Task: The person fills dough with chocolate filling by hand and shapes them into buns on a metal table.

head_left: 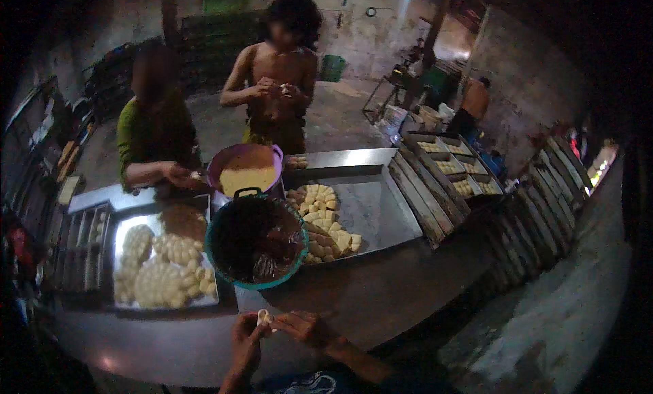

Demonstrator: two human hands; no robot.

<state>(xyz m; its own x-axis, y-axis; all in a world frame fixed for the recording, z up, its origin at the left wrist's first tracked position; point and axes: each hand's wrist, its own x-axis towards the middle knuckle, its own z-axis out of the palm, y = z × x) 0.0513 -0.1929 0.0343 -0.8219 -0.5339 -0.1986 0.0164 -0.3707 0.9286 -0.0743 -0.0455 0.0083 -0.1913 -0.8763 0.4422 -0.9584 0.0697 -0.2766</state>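
My left hand [246,334] holds a small pale piece of dough [263,317] upright at the lower middle, over the steel table's near edge. My right hand [306,329] pinches the same piece from the right side. Just beyond them sits a teal tub [246,241] with dark contents and something shiny in it. To its left, a metal tray [163,278] holds many pale dough balls. To its right, a larger steel tray [367,203] holds yellowish dough pieces in its left part. A purple basin [273,159] of yellow mixture stands behind the tub.
Two co-workers [156,122] [277,81] stand across the steel table [381,285], both holding small pieces; another person [474,98] is at the back right. Compartmented trays [449,169] stand on the right, stacked racks [530,210] beside them. A dark slatted tray [81,251] lies at left.
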